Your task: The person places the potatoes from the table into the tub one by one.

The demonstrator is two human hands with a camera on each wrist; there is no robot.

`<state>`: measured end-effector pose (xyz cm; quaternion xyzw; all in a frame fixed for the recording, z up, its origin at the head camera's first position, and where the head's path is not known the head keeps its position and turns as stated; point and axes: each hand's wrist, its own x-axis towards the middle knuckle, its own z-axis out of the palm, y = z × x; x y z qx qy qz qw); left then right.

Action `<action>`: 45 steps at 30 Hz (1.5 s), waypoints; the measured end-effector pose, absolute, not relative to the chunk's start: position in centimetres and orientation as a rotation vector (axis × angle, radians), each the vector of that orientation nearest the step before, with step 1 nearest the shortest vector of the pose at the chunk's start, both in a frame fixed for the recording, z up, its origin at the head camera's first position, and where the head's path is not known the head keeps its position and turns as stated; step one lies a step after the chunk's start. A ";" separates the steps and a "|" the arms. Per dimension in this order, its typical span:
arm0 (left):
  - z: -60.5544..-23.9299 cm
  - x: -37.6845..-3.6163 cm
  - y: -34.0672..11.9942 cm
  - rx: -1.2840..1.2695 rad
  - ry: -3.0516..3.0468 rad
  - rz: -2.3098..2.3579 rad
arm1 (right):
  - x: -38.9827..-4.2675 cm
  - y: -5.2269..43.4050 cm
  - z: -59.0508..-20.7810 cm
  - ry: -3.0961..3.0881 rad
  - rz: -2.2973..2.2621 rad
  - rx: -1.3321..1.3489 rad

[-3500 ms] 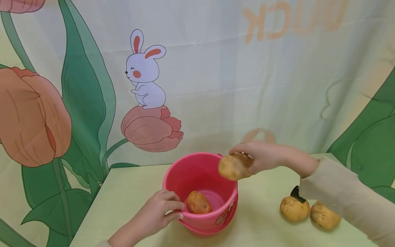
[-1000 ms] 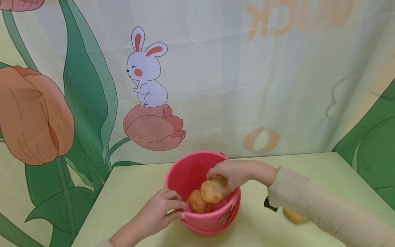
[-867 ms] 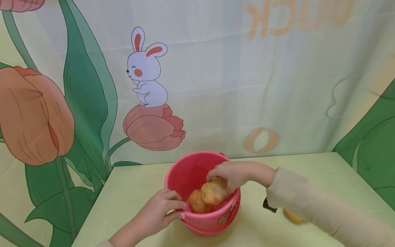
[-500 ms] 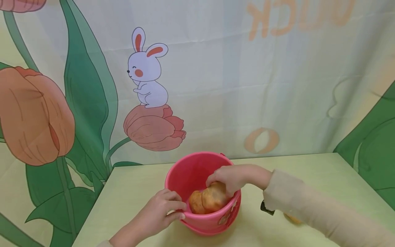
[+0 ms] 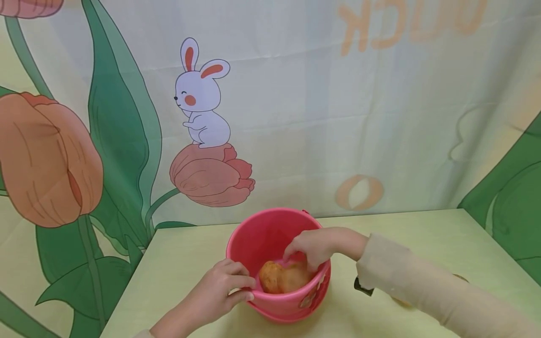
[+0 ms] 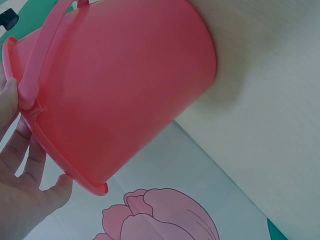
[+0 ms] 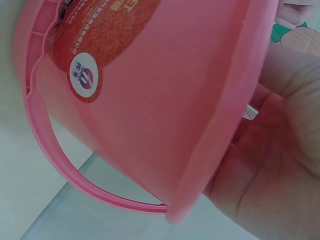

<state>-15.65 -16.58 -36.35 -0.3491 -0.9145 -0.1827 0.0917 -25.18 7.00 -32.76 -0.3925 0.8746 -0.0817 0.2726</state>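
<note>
A pink bucket [image 5: 279, 309] stands on the table. My left hand [image 5: 221, 287] grips its near left rim, with the thumb outside; the left wrist view shows this hand [image 6: 25, 170] against the rim. Inside the bucket lies a brownish potato [image 5: 269, 277]. Right beside it is a second, paler potato [image 5: 295, 278], slightly blurred. Over that one, inside the rim, my right hand [image 5: 316, 248] has its fingers spread and loosely bent, with a small gap to the potato. In the right wrist view the bucket wall hides the fingertips.
On the pale green table [image 5: 186, 263], a potato [image 5: 401, 302] is mostly hidden by my right sleeve [image 5: 422, 277]. An edge of another shows past the sleeve. A printed curtain [image 5: 287, 117] hangs behind. The bucket's handle [image 7: 52, 150] hangs down its side.
My right hand has carried the paler potato from above the rim down into the bucket and let it go beside the first. My left hand has stayed on the rim.
</note>
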 end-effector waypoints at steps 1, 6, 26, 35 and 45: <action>-36.3 -15.6 -16.5 -1.033 -2.725 -0.547 | -25.1 7.0 -32.8 2.353 -0.219 -1.053; -36.1 -15.5 -16.5 -0.997 -2.788 -0.566 | -25.0 7.0 -32.7 2.366 -0.182 -1.055; -36.0 -15.5 -16.3 -0.967 -2.839 -0.591 | -24.7 7.3 -32.8 2.355 -0.229 -1.021; -36.1 -15.5 -16.3 -0.978 -2.818 -0.580 | -24.6 7.5 -32.4 2.369 -0.246 -1.006; -36.1 -15.5 -16.4 -1.010 -2.764 -0.565 | -24.6 8.5 -30.6 2.410 -0.236 -1.014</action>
